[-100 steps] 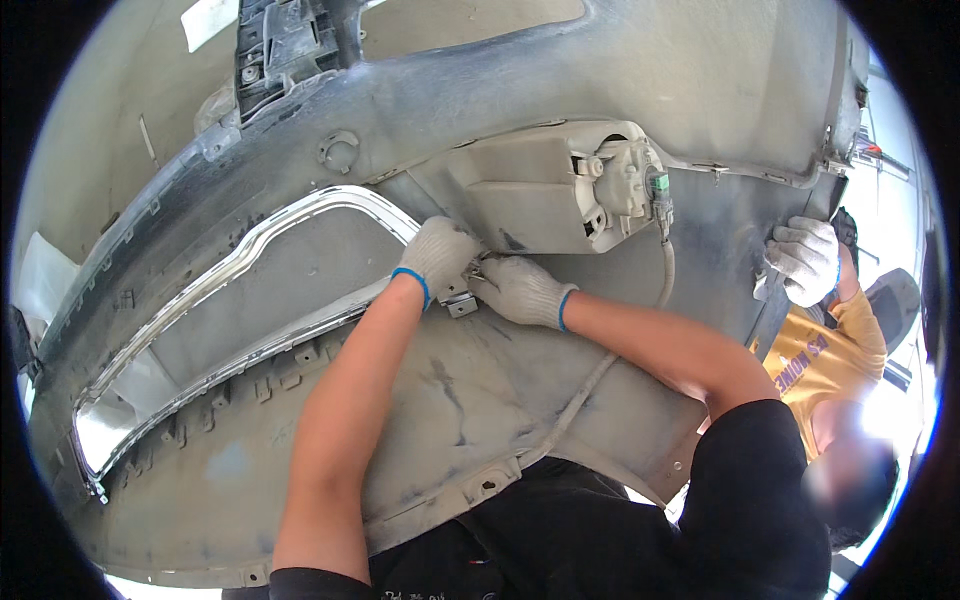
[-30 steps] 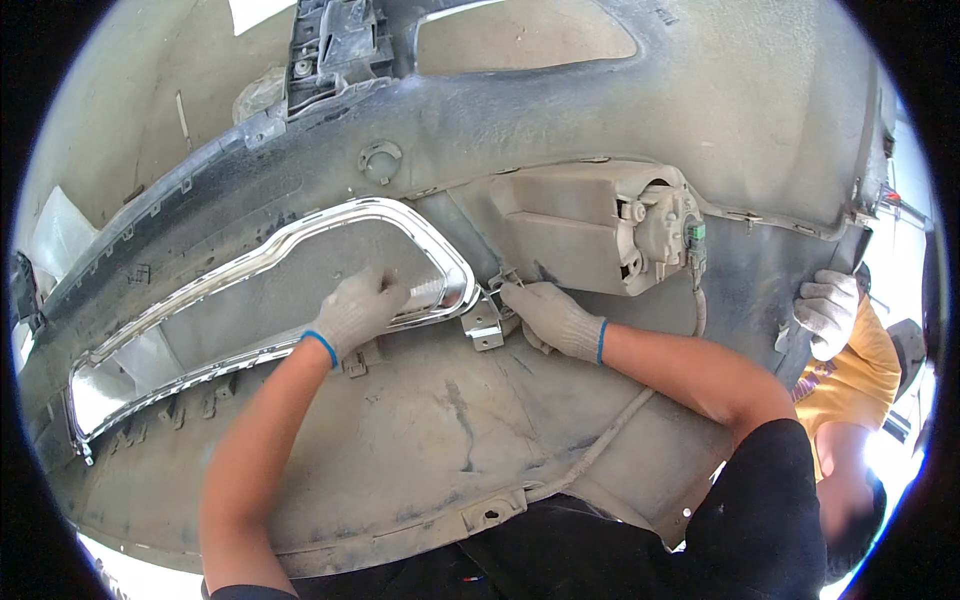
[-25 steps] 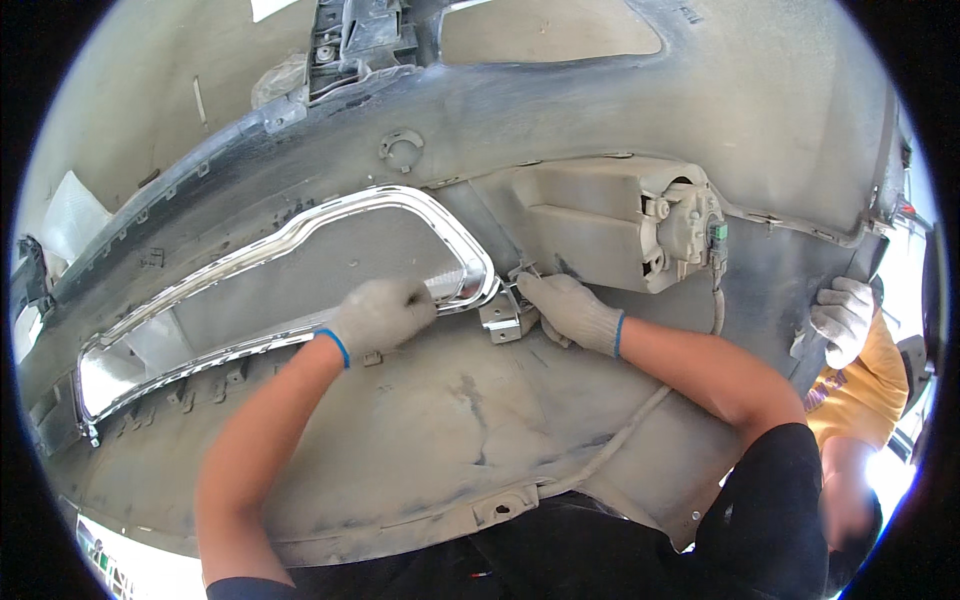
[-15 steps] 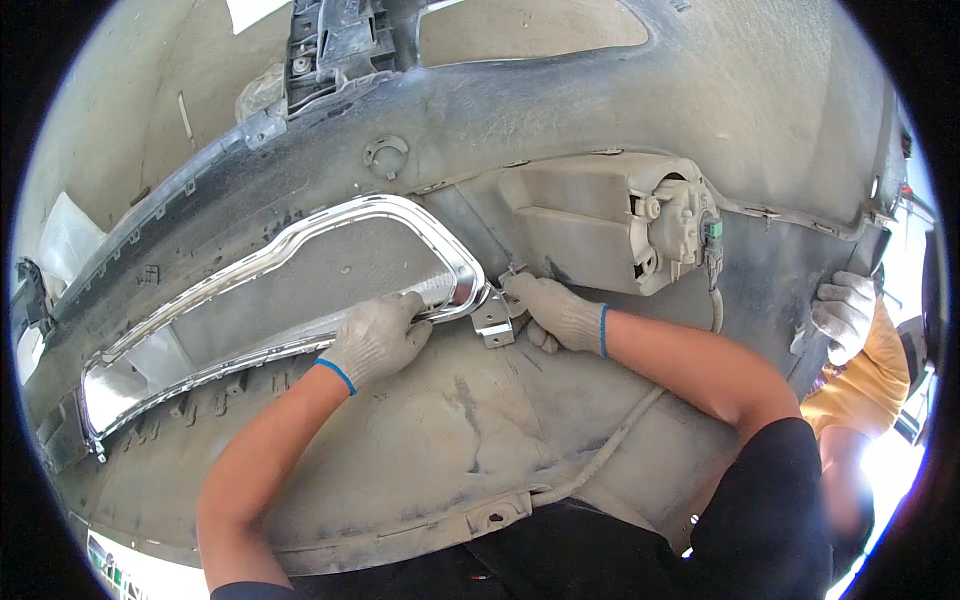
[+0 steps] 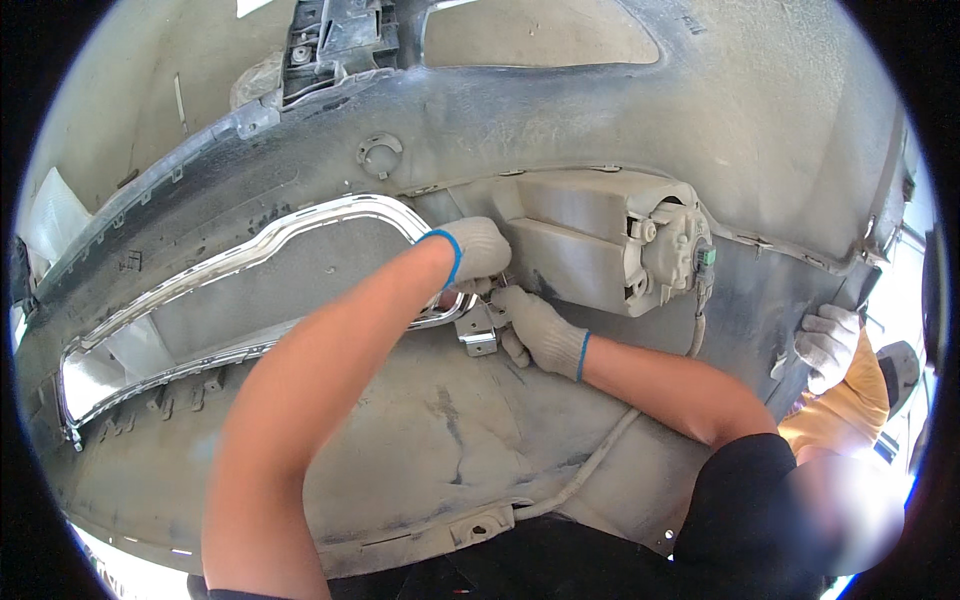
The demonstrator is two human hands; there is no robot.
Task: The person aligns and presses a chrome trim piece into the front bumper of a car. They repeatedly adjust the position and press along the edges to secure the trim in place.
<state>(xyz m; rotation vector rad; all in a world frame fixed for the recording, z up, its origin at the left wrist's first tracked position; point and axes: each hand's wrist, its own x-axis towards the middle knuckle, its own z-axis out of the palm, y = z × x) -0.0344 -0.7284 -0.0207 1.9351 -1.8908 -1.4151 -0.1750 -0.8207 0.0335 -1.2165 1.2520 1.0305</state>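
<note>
A gloved left hand [image 5: 480,250] and right hand [image 5: 542,330] curled close together near a metal bracket [image 5: 479,342] beside a chrome frame [image 5: 380,207]; their exact grip could not be told.

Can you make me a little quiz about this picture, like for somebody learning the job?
1. True or false: the left hand and the right hand both wear gloves.
2. What colour is the connector at the end of the boxy housing? A red, B green, C purple.
3. Which of those two hands is nearer the chrome frame?

Key: 1 true; 2 B; 3 the left hand.
</note>
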